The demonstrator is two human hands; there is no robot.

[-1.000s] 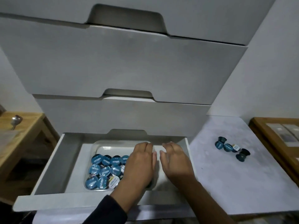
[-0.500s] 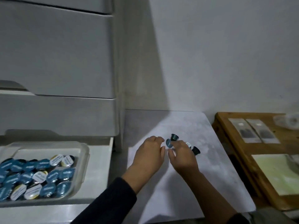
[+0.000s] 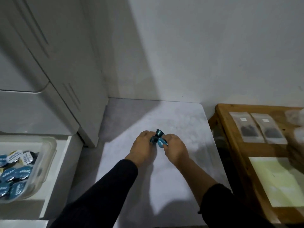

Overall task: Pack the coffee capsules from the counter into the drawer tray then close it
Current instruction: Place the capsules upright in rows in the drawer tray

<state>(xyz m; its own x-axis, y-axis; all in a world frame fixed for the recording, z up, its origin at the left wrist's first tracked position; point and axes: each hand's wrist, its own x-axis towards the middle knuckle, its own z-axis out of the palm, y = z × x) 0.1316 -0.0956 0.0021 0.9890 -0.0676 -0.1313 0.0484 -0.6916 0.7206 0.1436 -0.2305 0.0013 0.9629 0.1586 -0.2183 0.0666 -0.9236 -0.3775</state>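
On the pale counter [image 3: 164, 178] a small cluster of blue coffee capsules [image 3: 159, 137] sits between my two hands. My left hand [image 3: 142, 148] curls around the cluster's left side, fingers touching a dark capsule. My right hand [image 3: 175, 149] closes on the right side, with a blue-lidded capsule [image 3: 160, 143] pinched at its fingertips. How many capsules lie under the fingers is hidden. At the far left the clear plastic tray [image 3: 49, 155] in the open drawer [image 3: 64, 162] holds several blue and white-lidded capsules.
White drawer fronts [image 3: 32, 66] rise above the open drawer at the left. A wooden table [image 3: 233, 145] with sachet packets [image 3: 256, 129] and a pale sheet [image 3: 279, 181] stands close on the right. A white wall backs the counter.
Both hands left the tray in the drawer, crossed right to the counter, and have now gathered the loose capsules together between them. The view has turned right with them.
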